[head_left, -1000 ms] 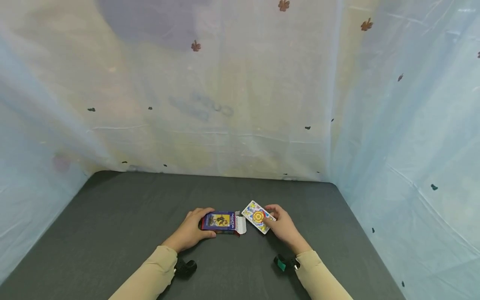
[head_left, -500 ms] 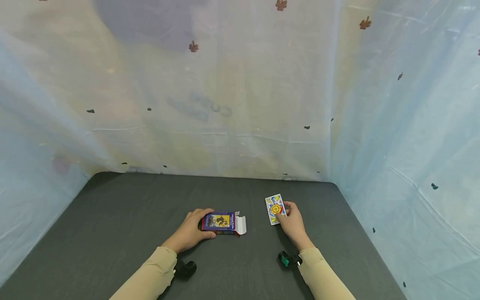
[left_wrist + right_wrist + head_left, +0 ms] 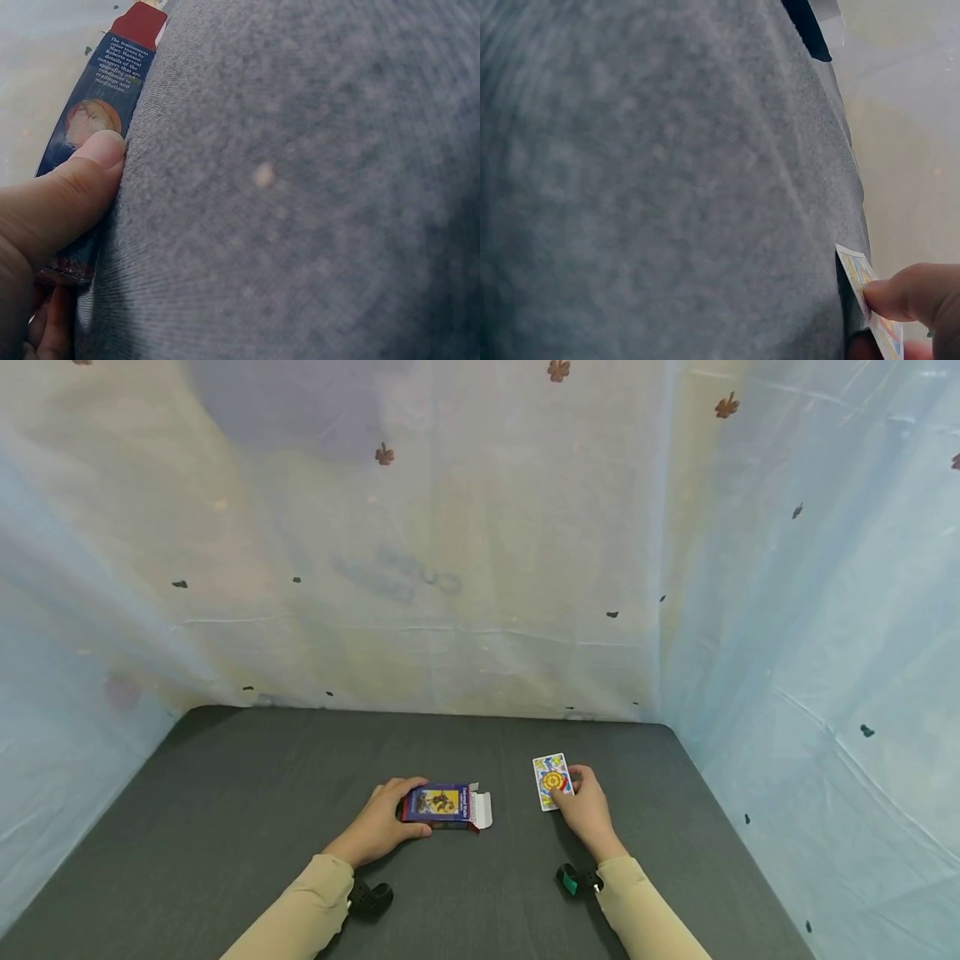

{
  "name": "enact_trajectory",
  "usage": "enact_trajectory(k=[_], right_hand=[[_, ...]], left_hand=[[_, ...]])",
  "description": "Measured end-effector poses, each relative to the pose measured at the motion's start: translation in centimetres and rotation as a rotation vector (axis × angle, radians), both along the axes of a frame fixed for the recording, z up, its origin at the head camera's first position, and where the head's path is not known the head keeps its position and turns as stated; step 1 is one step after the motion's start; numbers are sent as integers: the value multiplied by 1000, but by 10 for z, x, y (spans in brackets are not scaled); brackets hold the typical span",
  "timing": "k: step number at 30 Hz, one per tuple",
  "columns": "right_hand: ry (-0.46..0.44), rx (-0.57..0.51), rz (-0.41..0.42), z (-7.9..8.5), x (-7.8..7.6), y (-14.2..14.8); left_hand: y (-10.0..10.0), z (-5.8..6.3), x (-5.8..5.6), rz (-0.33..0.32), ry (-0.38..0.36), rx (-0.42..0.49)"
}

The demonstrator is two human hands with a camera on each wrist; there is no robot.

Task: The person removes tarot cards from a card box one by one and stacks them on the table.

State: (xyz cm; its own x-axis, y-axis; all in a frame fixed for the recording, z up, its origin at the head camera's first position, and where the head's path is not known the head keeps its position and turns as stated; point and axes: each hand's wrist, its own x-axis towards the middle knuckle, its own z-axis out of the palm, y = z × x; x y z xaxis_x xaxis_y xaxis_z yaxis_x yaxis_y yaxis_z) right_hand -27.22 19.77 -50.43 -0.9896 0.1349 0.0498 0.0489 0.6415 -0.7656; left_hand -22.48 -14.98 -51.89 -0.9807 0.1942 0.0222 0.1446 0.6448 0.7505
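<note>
A blue card box [image 3: 438, 803] with a yellow picture lies on the dark table, its white end flap [image 3: 482, 810] open toward the right. My left hand [image 3: 381, 820] grips the box's left end; in the left wrist view the thumb [image 3: 101, 150] presses its printed side [image 3: 97, 82]. To the right, my right hand [image 3: 585, 806] pinches a white-bordered picture card [image 3: 551, 779] with a yellow wheel design. In the right wrist view the thumb lies on the face of the card [image 3: 855, 266], which is tilted with its near edge off the cloth. Whether more cards lie under it cannot be told.
A dark grey cloth covers the table [image 3: 300, 760]. Pale plastic sheeting [image 3: 480, 568] with small leaf marks hangs behind and at both sides. Black straps [image 3: 371, 897] sit at both wrists.
My right hand has carried the card away from the box's open end, to the right, and turned it more upright. Over the last half second it has barely moved. The left hand and box stay put.
</note>
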Motion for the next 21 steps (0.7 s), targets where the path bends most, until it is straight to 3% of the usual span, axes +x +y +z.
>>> enact_trajectory(k=[13,21], right_hand=[[-50,211,-35,10,6,-1],[-70,259,-24,10,8,0]], left_hand=[[0,1,0,1,-1,0],[0,1,1,0,0,-3]])
